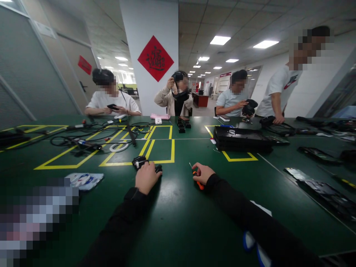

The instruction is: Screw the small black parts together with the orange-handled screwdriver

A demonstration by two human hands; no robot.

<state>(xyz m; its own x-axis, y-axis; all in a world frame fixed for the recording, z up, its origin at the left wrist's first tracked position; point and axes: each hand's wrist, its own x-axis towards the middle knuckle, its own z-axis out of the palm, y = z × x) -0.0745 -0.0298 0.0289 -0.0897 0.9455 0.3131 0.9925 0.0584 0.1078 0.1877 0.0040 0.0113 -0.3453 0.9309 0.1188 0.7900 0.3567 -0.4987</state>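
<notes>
My left hand (146, 176) lies over a small black device (139, 161) on the green table, fingers closed around it. Parts of the device show on both sides of the hand; its exact kind is hard to make out. Held in my right hand (204, 173) is a small screwdriver with an orange handle (199, 185). Its thin metal shaft points up and to the left, away from me. The screwdriver is apart from the black device, with bare tabletop between the two hands.
Black cables (80, 141) tangle across the yellow tape marks at left. A stack of black cases (240, 140) stands ahead to the right. A plastic packet (85, 180) lies at left, black parts (325, 191) at right. Several people are across the table, some handling black devices.
</notes>
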